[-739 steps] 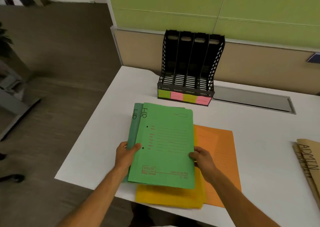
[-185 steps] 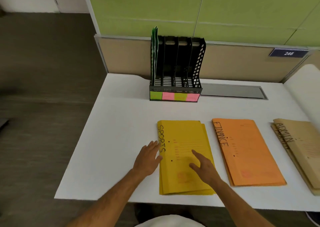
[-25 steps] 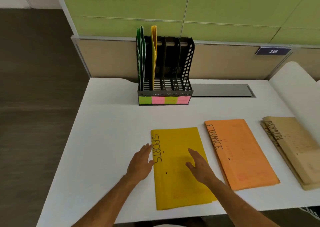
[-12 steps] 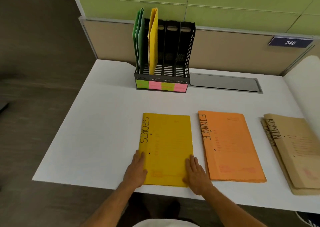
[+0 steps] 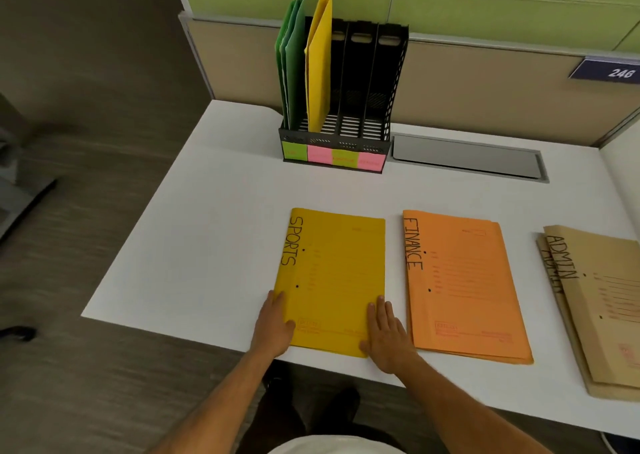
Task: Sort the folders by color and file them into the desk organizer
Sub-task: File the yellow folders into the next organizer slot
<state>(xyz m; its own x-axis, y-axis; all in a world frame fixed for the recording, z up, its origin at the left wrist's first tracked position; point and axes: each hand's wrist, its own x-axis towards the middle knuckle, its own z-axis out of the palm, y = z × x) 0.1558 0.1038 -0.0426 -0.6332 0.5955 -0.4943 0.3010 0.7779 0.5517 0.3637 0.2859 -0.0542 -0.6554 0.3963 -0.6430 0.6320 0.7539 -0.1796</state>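
On our white counter (image 5: 194, 245) both hands lie flat with fingers spread, left hand (image 5: 275, 329) and right hand (image 5: 386, 337) bracketing the yellow SPORTS folder (image 5: 334, 280), while farther back the black desk organizer (image 5: 346, 142) holds green folders (image 5: 292, 62) and another yellow folder (image 5: 320, 62).

White tabletop (image 5: 214, 232), near edge at bottom, back edge against a partition. Black desk organizer (image 5: 349, 148) stands at the back, left of centre, coloured sticky labels on its front lip. Grey recessed cable tray cover (image 5: 467, 157) just right of it, set into the surface. Lying flat near the front: yellow folder (image 5: 336, 273) marked SPORTS, orange folder stack (image 5: 460, 287) marked FINANCE just beside it on the right, brown folder stack (image 5: 602, 308) marked ADMIN further right, partly cut by frame edge. Both hands rest on the tabletop at the yellow folder's near corners: left hand (image 5: 275, 327), right hand (image 5: 386, 337), flat, touching the folder.
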